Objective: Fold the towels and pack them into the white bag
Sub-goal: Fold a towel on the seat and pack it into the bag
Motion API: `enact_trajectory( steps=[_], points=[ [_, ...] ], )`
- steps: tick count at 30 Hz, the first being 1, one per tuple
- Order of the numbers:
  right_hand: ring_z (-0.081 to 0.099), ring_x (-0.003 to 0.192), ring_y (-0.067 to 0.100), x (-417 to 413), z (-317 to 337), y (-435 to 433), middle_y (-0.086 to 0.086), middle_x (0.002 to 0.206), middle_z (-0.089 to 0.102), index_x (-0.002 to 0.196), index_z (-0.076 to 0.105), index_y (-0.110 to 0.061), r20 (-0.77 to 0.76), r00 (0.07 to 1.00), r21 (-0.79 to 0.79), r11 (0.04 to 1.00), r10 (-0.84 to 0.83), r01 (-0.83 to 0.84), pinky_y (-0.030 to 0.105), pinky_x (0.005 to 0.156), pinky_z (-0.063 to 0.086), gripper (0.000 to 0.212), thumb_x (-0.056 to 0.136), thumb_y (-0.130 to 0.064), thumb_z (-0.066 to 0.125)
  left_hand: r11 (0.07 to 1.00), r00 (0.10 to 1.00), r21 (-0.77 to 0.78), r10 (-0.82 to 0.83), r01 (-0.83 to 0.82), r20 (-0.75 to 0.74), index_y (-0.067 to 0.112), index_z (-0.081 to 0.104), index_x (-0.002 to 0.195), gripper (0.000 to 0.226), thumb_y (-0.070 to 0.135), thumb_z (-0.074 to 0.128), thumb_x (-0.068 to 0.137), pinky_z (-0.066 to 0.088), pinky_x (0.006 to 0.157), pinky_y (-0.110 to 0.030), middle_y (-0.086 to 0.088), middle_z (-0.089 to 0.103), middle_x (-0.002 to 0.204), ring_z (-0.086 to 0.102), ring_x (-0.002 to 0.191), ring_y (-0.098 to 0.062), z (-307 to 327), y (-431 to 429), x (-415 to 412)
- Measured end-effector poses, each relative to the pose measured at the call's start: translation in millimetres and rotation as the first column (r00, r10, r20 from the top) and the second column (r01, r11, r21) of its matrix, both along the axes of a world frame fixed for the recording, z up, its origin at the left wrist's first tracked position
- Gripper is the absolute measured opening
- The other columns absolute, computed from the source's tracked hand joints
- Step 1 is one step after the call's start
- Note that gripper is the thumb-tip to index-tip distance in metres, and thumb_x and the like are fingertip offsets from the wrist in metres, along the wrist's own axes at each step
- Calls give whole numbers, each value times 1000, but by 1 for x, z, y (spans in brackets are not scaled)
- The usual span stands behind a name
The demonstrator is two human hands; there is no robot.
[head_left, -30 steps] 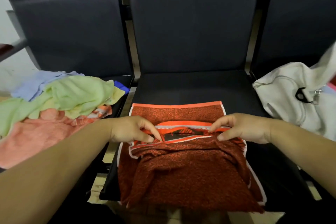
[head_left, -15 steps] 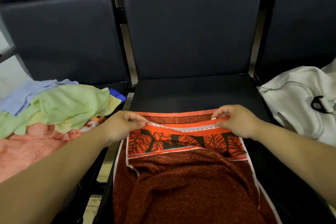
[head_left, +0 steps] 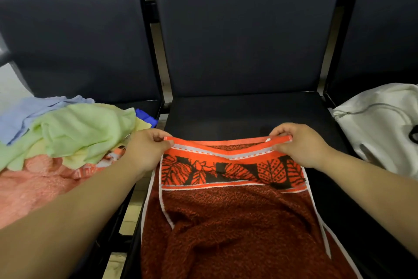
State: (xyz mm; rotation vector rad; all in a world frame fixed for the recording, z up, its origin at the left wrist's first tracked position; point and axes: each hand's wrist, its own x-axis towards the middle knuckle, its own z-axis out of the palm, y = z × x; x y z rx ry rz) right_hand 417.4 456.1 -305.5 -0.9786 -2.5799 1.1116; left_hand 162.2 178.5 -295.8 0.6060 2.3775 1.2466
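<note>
Found draped over the middle seat (head_left: 244, 111) and hanging off its front edge: red towel (head_left: 226, 222), doubled, upper layer drawn toward the backrest (head_left: 244, 29). Compared against a second ago: upper hem (head_left: 199, 148) carried from mid-towel out to the far hem of the layer beneath. Leaf-patterned band (head_left: 230, 170), then mostly tucked out of sight, now laid open across the full width. Judged as the first halving fold nearly closed, with hems close to matching at both corners but dipping apart in the middle. Not yet flattened, with the near half bunched and wrinkled. Further folds and packing judged outstanding.

Logged to the left, on the neighbouring seat: heap of loose towels (head_left: 74, 129) in green, blue, yellow and pink, all unfolded. Logged to the right: white bag (head_left: 380, 124), lying on the next seat, well apart from the red towel. Mouth of the bag not discernible.

Left hand (head_left: 147, 147): shifted outward from near the centre to the left corner. Curled, with thumb and fingers pinching the upper hem there. Right hand (head_left: 298, 145): likewise shifted out to the right corner. Curled, pinching the hem between thumb and fingertips, small white tag (head_left: 268, 140) just beside the grip. Nothing else held in either.
</note>
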Motion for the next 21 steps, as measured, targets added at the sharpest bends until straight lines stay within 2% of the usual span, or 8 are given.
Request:
enact_trajectory(
  steps=[2,5,7,9,12,16,19,21],
  points=[
    [62,86,1,1,-8,4,-13,98,69,98,70,-28,34,999,15,999,-29,29,12,71,43,22,82,-19,82,997,997,-70,18,-23,-78,18,72,84,9,14,72,92,58,81,-37,-2,76,82,73,79,-20,-5,3,-2],
    [66,86,5,2,-13,10,-10,95,71,97,71,-27,14,999,-5,999,-50,50,20,72,47,21,82,-19,82,988,981,-141,29,-56,-189,18,67,82,12,18,69,94,50,70,-30,-1,73,83,69,80,-19,-5,7,-4],
    [71,82,11,2,-16,11,-6,91,73,94,72,-27,-48,994,-81,992,-101,97,24,71,52,20,82,-15,82,981,971,-179,29,-73,-237,18,66,82,13,19,68,94,45,66,-28,0,71,82,67,78,-17,-5,8,-4],
    [73,81,18,2,-17,11,2,91,75,94,72,-24,-116,976,-196,967,-185,160,34,74,60,20,83,-10,81,977,965,-191,38,-90,-258,18,66,82,13,20,69,94,45,68,-30,-1,71,83,66,79,-17,-5,8,-5],
    [74,86,21,2,-21,13,4,97,73,96,72,-25,-165,950,-268,939,-267,217,41,83,62,21,85,-9,79,975,961,-194,54,-109,-271,17,66,81,13,19,69,93,45,72,-31,-2,71,83,66,80,-19,-7,6,-7],
    [72,88,16,-3,-28,12,-3,96,73,95,73,-30,-186,927,-239,930,-327,280,41,87,60,18,86,-15,80,978,958,-184,38,-93,-283,17,66,84,10,18,67,94,48,74,-33,-2,71,84,67,81,-20,-11,4,-9],
    [71,87,12,-6,-31,10,-8,94,71,93,72,-32,-184,911,-188,923,-368,334,37,84,60,17,86,-20,80,980,956,-186,15,-72,-292,19,65,85,10,19,65,96,46,68,-30,1,71,81,67,78,-17,-14,3,-10],
    [69,87,10,-6,-31,10,-8,94,70,96,72,-31,-170,911,-141,924,-375,355,30,78,56,15,86,-23,80,980,951,-192,-6,-57,-309,22,64,86,11,20,64,96,46,68,-31,4,70,79,66,77,-16,-15,3,-10]
  ],
)
